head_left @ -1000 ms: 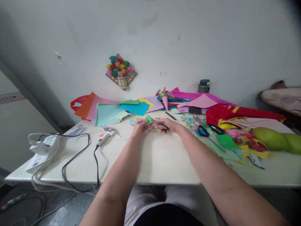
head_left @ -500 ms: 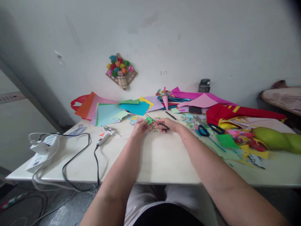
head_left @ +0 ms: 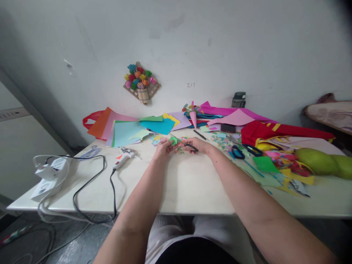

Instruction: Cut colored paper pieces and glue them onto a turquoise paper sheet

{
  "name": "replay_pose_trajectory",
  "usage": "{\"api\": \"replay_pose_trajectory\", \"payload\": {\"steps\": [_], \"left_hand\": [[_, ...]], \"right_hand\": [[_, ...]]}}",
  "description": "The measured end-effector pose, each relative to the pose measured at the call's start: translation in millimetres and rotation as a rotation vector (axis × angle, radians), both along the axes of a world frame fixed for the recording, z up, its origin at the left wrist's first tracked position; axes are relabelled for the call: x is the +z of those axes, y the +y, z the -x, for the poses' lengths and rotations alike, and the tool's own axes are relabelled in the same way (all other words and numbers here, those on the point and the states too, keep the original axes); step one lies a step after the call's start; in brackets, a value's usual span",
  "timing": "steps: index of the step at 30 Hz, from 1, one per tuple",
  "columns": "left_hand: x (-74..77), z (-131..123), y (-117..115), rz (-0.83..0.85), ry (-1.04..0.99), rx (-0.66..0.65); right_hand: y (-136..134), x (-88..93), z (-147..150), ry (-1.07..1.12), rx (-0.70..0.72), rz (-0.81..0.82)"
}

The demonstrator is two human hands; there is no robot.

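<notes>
Near the middle of the table, my left hand (head_left: 164,146) pinches a small piece of green paper (head_left: 173,140). My right hand (head_left: 198,145) is closed around the dark handles of a pair of scissors (head_left: 191,146). Their blades point up and left, at the green paper; whether they touch its edge I cannot tell. Small coloured paper cut-outs (head_left: 180,149) lie on the table between and beneath my hands. A black pen (head_left: 200,135) rests just beyond my right hand.
Left stand a glue gun (head_left: 123,160) with a looping black cord and a white power strip (head_left: 49,179). Coloured paper sheets (head_left: 126,134) spread along the wall. On the right lie large blue-handled scissors (head_left: 238,152), green paper (head_left: 265,164), scraps and green fruit (head_left: 313,161). A dark bottle (head_left: 238,99) stands behind.
</notes>
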State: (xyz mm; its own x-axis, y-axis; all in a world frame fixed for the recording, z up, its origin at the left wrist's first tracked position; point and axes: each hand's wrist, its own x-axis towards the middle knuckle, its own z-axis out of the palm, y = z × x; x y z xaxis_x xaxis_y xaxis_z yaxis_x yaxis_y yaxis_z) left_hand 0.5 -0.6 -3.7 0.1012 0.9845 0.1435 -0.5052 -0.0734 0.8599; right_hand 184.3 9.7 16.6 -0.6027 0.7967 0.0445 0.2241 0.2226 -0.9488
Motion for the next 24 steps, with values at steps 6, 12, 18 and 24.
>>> {"api": "replay_pose_trajectory", "payload": {"steps": [6, 12, 18, 24], "left_hand": [[-0.9, 1.6, 0.6, 0.009, 0.014, 0.017], [-0.4, 2.5, 0.9, 0.009, 0.034, 0.041], [-2.3, 2.9, 4.3, 0.005, 0.005, 0.080], [-3.7, 4.6, 6.6, 0.013, 0.009, 0.094]], "right_hand": [[0.2, -0.6, -3.6, -0.022, -0.035, -0.007], [-1.2, 2.0, -4.8, 0.019, -0.109, -0.022], [-3.1, 6.0, -3.0, 0.081, -0.252, -0.042], [-4.8, 9.7, -3.1, 0.088, -0.299, -0.045]]}}
